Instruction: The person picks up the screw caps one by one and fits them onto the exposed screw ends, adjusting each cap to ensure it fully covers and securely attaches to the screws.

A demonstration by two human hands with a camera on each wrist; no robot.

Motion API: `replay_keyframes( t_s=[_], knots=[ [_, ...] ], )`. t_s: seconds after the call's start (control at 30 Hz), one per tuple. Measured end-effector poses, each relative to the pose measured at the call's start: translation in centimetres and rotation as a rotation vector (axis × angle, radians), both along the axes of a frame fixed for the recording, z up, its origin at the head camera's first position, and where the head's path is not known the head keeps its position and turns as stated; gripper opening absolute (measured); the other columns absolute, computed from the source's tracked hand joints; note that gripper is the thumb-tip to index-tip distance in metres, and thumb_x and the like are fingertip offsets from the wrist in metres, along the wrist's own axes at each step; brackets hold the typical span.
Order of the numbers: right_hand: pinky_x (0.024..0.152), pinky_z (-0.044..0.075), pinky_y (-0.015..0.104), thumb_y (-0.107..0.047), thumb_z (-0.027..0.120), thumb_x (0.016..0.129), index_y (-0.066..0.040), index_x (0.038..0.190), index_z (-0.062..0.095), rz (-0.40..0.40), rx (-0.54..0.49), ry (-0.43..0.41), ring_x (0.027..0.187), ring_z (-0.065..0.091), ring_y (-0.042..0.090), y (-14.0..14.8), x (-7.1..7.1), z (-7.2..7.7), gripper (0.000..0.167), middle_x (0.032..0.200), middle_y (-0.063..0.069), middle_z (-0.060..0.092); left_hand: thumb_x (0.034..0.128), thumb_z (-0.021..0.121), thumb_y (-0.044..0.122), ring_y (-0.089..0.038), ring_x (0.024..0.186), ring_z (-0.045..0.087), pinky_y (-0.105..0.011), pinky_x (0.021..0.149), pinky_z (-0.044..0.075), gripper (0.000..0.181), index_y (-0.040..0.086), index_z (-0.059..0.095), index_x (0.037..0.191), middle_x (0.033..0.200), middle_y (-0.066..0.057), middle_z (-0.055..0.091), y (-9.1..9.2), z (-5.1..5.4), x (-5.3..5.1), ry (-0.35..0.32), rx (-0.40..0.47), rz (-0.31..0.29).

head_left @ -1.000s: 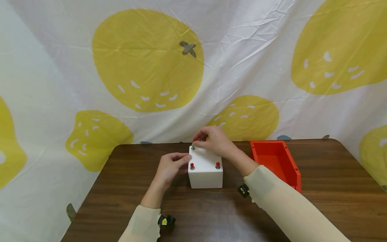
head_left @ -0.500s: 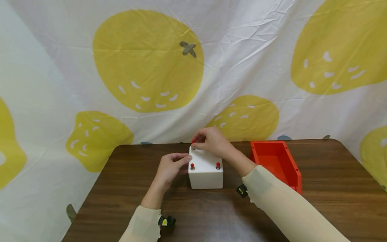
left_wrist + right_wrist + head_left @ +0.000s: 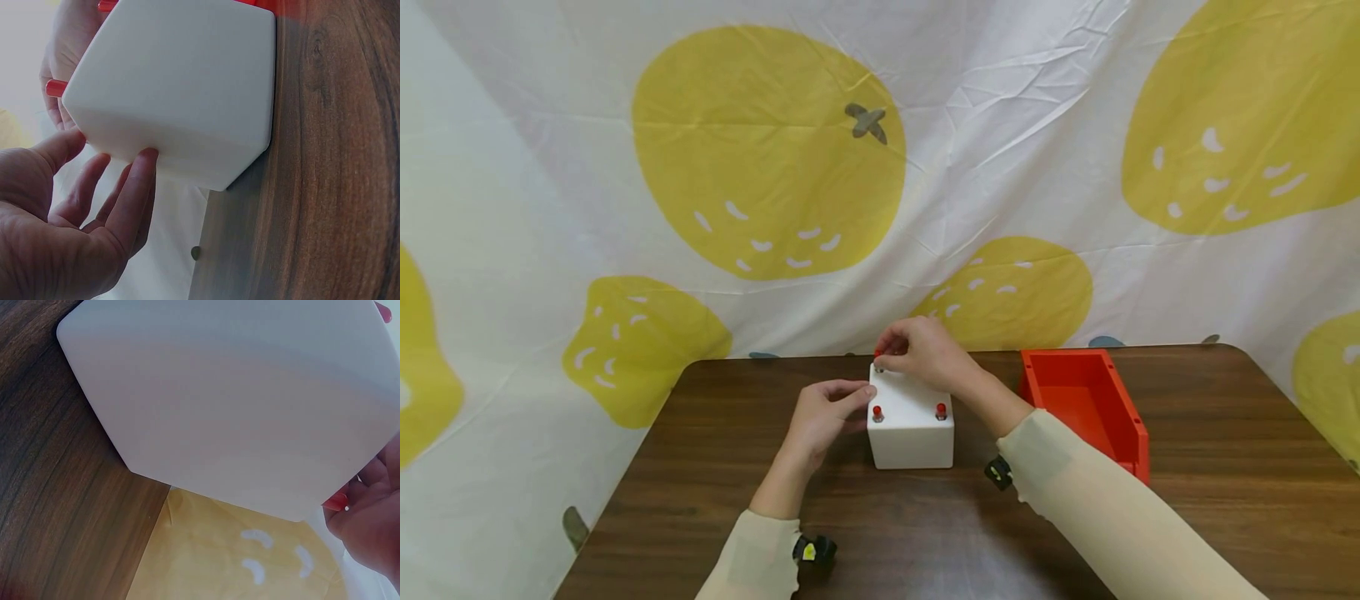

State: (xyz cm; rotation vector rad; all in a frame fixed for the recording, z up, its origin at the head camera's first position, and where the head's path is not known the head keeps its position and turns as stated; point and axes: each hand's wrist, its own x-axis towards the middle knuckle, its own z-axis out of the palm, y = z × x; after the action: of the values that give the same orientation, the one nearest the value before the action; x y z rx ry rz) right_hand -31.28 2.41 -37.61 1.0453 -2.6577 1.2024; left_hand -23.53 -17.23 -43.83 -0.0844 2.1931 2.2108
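Observation:
A white box [image 3: 913, 448] stands on the table, with red-capped metal pegs upright in its top; the front-left peg [image 3: 877, 413] and front-right peg [image 3: 941, 412] show plainly. With thumb and fingers, my right hand [image 3: 928, 354] pinches a red-capped peg [image 3: 879, 367] at the back-left corner, largely covering it. My left hand [image 3: 826, 412] rests against the box's left side, thumb at the top edge. In the left wrist view, the fingertips [image 3: 148, 154] press that side. A red tip [image 3: 336, 501] shows by my right hand in the right wrist view; whether it is held I cannot tell.
A red open-topped bin [image 3: 1138, 454] stands to the right of the box, partly behind my right forearm. The brown wooden table [image 3: 715, 500] ends shortly behind the box. A white cloth [image 3: 820, 317] with yellow fruit prints hangs beyond that edge.
My right hand and the pinched peg have come down slightly and shifted a little left; less of its metal shaft shows. The left hand and the box have stayed about still.

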Motion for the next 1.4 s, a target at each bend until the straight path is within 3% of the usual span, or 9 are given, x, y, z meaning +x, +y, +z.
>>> replay_keyframes(
  t_s=[1.4],
  knots=[
    [0.070,0.055,0.027,-0.019,0.087,0.092,-0.011,0.094,0.078,-0.026,0.086,0.006,0.078,0.064,0.012,-0.26,-0.20,-0.71,0.012,0.085,-0.004,0.072,0.0984,0.080,0.019,-0.021,0.101,0.073,-0.045,0.086,0.065,0.031,-0.004,0.076,0.119,0.120,-0.015,0.072,-0.04,0.15,0.30,-0.007,-0.026,0.009]
  ],
)
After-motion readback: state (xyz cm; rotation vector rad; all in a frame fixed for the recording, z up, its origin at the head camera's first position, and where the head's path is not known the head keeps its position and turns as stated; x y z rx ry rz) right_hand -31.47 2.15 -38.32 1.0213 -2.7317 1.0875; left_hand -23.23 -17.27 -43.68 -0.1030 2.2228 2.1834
